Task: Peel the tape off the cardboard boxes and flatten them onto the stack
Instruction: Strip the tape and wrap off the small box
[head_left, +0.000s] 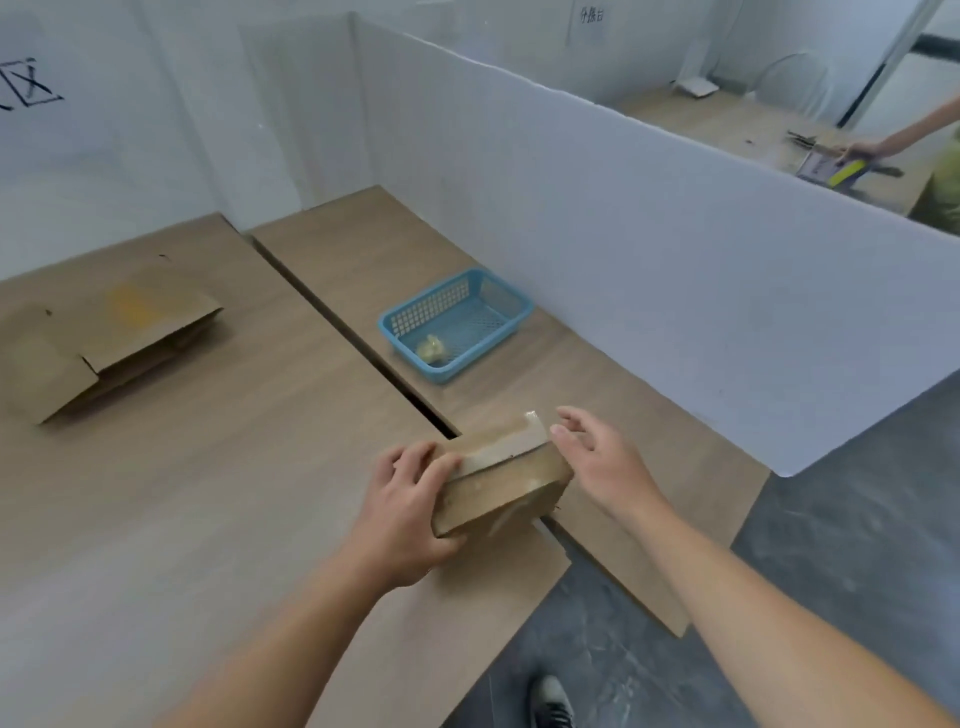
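Cardboard box (501, 486), taped, resting on table (208, 519): held within left grip (405, 506), evidently to steady it; right grip (597, 457), fingers loose and empty, just beside the lifted tape end (533, 426), apparently poised for peeling.

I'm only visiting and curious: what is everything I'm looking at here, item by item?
cardboard box: one, brown, near edge, over the gap between the tables
tape strip: one, whitish, along the box's top, far end lifted
flattened cardboard: one stack, brown, far left table
basket: one, blue, right table, near the partition
wad: one, yellowish, crumpled, inside the basket
tables: two, wood-coloured, side by side
partition: one, white, along the right table
another person's arm: one, beyond the partition, top right
shoe: one, dark, on the grey floor
left hand: grips the box's left end
right hand: fingers relaxed, beside the lifted tape end
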